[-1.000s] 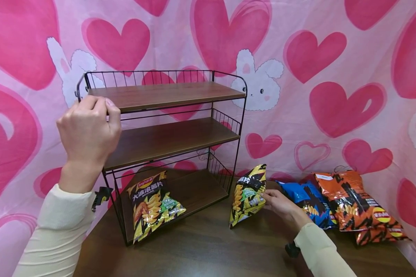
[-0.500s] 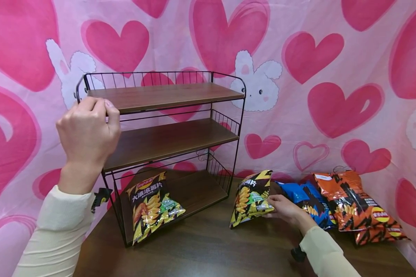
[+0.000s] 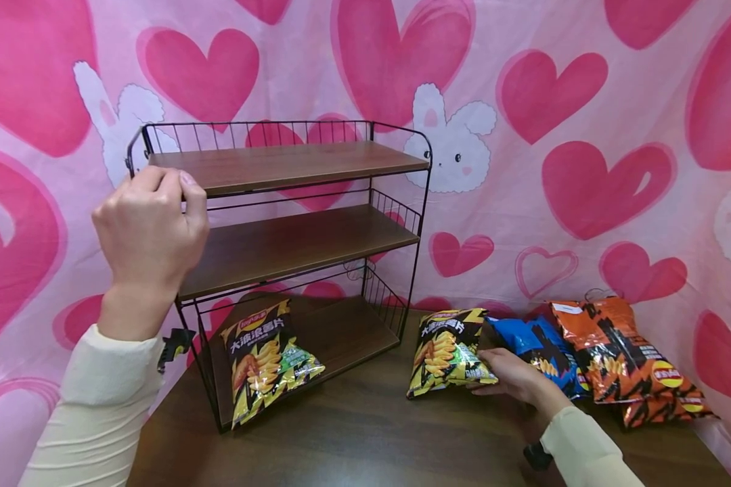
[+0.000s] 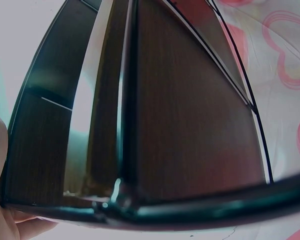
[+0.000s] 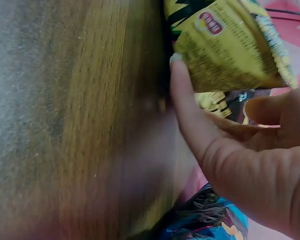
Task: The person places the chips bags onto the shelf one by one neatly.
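My left hand (image 3: 152, 226) grips the black wire frame at the upper left of a three-tier shelf rack (image 3: 317, 233); its curled fingers (image 4: 32, 226) show at the frame in the left wrist view. My right hand (image 3: 512, 375) holds the lower right edge of a black-and-yellow chip bag (image 3: 445, 355), which stands leaning back on the table just right of the rack. In the right wrist view the thumb (image 5: 182, 82) lies against the yellow chip bag (image 5: 225, 50); some fingers are hidden. Another such chip bag (image 3: 271, 362) leans at the bottom shelf's left front.
A blue chip bag (image 3: 536, 348) and two orange chip bags (image 3: 615, 352), one partly under the other, lie right of my right hand on the brown table (image 3: 365, 439). Behind everything hangs a pink cloth (image 3: 524, 203) with hearts and rabbits.
My right hand has moved slightly right and down, turning the black-and-yellow chip bag from edge-on and tilted to facing forward. My left hand stays at the rack's frame.
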{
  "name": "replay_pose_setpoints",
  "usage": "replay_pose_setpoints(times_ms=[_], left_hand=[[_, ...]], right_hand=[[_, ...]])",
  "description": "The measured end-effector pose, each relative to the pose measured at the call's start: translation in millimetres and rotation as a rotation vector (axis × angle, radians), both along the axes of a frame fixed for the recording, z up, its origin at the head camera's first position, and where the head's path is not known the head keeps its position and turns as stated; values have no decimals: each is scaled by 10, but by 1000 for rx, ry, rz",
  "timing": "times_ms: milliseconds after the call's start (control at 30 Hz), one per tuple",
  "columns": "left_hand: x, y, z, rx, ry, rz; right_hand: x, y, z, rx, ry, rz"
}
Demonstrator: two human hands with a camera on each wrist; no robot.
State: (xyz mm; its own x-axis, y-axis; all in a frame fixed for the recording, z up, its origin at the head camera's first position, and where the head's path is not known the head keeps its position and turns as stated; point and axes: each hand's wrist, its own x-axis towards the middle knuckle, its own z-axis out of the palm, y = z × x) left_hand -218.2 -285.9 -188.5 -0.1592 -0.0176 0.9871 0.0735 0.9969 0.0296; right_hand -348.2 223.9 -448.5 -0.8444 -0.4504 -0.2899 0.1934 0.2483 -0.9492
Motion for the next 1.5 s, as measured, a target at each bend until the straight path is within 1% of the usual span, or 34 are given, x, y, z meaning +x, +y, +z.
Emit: replay_pose_setpoints(times_ms=[233,367,467,533,633,733,967,1133,1233,1400,1500], left_hand=[[7,8,4,6,-1,7],[1,11,0,23,-2,2],[-4,13,0,30,-4,1],[-5,14,2,29,-6,1],[-4,11,4,31,-8,1],[-6,6,3,29,-6,3],[-12,0,-3,25,-8,8],[-16,-4,-9,21,-8,7],[-18,-5,-15,14,-7,8],[-26,-3,-15,11,0,5],[-27,-5,-10,9,0,7]], right_hand=[[96,-23,33,71,-51,-110],[137,-28,49,126,-61,-114],[174,-38,70,171,-58,-93],[194,-64,95,205,-60,-94],[197,-114,130,252,-72,-96],[195,-151,145,275,-77,-110],[221,-170,95,259,-57,-122],[234,-153,47,239,-51,-149],[230,-133,14,210,-71,-162],[212,-111,-31,131,-115,-180],[205,-106,-47,121,-130,-212]])
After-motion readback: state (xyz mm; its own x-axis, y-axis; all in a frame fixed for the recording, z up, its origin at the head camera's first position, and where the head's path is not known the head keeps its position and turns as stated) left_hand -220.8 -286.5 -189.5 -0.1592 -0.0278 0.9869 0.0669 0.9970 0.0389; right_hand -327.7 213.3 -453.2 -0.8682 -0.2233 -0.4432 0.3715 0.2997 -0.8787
